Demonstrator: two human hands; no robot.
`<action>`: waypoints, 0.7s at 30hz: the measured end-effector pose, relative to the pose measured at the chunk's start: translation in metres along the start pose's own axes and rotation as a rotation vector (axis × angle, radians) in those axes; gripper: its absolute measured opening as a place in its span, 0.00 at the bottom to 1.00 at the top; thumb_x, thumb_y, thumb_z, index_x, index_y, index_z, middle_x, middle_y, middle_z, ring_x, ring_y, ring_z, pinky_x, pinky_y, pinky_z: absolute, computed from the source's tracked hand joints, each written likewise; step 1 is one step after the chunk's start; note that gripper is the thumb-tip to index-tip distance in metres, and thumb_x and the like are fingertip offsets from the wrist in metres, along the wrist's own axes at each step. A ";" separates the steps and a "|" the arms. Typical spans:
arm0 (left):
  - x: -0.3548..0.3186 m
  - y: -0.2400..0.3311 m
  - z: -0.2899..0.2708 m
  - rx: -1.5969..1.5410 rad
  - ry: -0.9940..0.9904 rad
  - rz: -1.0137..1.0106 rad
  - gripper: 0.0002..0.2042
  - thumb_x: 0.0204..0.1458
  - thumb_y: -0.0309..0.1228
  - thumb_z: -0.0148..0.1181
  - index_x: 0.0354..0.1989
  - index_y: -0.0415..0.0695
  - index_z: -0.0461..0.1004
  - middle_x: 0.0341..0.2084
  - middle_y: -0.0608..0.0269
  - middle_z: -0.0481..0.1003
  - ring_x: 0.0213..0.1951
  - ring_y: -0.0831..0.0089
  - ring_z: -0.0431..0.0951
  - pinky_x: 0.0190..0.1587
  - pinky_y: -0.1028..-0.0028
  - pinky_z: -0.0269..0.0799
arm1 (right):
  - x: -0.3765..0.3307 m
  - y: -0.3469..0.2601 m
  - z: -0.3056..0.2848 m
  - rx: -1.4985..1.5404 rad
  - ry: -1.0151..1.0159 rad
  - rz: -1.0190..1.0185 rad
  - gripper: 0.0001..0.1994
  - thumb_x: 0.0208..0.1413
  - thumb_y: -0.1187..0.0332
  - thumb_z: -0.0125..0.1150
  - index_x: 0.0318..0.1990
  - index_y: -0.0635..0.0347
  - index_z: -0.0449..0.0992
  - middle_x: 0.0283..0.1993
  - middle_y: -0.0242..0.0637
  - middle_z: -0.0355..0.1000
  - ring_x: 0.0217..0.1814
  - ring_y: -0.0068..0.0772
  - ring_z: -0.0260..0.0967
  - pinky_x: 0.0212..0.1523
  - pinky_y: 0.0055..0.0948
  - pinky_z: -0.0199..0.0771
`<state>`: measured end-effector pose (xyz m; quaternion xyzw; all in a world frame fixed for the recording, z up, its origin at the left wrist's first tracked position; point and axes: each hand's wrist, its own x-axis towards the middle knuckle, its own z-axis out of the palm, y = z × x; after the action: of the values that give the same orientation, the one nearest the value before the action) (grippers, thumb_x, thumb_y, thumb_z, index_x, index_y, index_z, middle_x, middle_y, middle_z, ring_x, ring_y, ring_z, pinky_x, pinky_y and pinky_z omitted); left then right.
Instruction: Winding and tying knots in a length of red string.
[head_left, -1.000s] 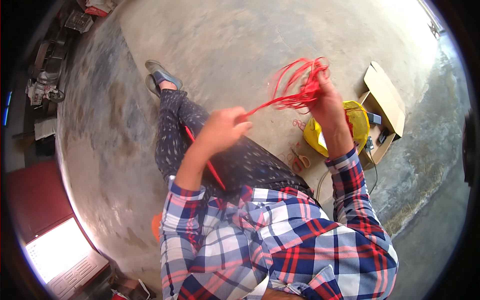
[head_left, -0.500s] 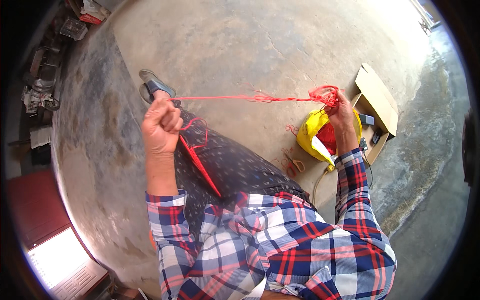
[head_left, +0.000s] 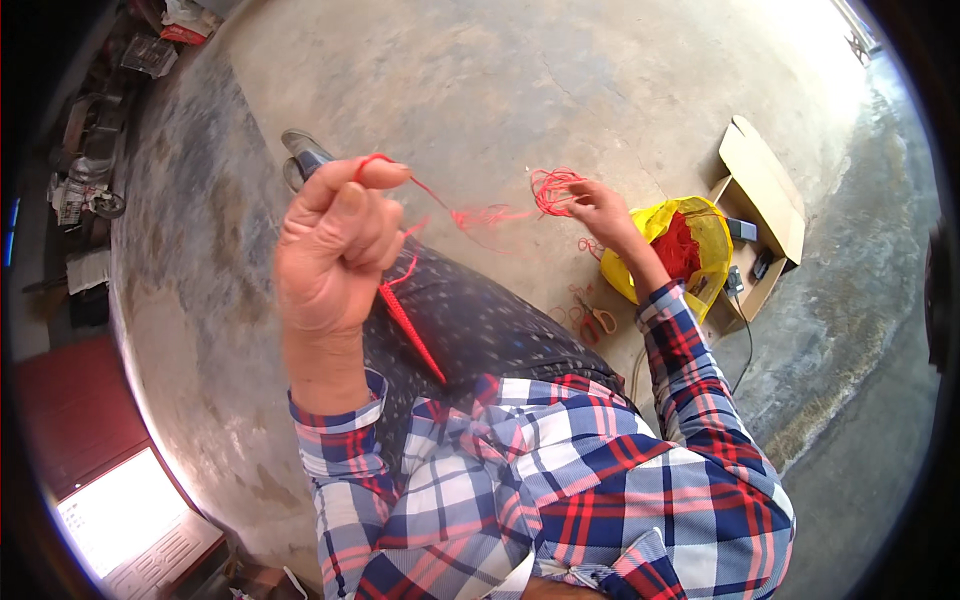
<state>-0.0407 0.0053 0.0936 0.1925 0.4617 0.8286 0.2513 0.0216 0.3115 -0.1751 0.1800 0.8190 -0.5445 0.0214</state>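
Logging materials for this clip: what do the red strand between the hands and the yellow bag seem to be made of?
Red strand: thin, limp, likely thread or fine yarn; it sags and loops.
Yellow bag: probably thin glossy plastic; crinkled, translucent, red contents show through.

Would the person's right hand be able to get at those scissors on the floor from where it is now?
Probably yes. The scissors lie in the open on the concrete beside the yellow bag, just below the right hand, with nothing between. But that hand is pinching a bunch of red thread.
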 end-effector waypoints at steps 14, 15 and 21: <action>-0.012 0.064 0.026 0.111 -0.114 0.193 0.23 0.63 0.32 0.47 0.65 0.38 0.55 0.17 0.74 0.51 0.16 0.85 0.47 0.17 0.81 0.42 | 0.003 -0.061 0.111 0.003 -0.383 -0.246 0.26 0.45 0.69 0.61 0.56 0.62 0.69 0.58 0.47 0.67 0.62 0.45 0.63 0.60 0.34 0.63; -0.011 0.069 0.025 0.109 -0.119 0.193 0.23 0.63 0.32 0.47 0.65 0.38 0.55 0.17 0.74 0.51 0.16 0.85 0.47 0.17 0.81 0.42 | 0.004 -0.059 0.111 0.001 -0.377 -0.245 0.26 0.45 0.69 0.61 0.56 0.62 0.69 0.58 0.47 0.67 0.62 0.45 0.63 0.60 0.34 0.63; -0.020 0.124 -0.024 0.054 0.174 0.514 0.21 0.62 0.26 0.44 0.63 0.35 0.57 0.16 0.72 0.47 0.18 0.81 0.46 0.21 0.78 0.42 | -0.001 -0.012 0.074 0.432 -0.631 0.144 0.11 0.54 0.63 0.60 0.38 0.61 0.78 0.31 0.30 0.76 0.30 0.20 0.72 0.33 0.23 0.71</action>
<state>-0.0675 -0.0779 0.1870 0.2382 0.4393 0.8661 -0.0132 0.0065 0.2406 -0.1945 0.0611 0.6238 -0.7301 0.2723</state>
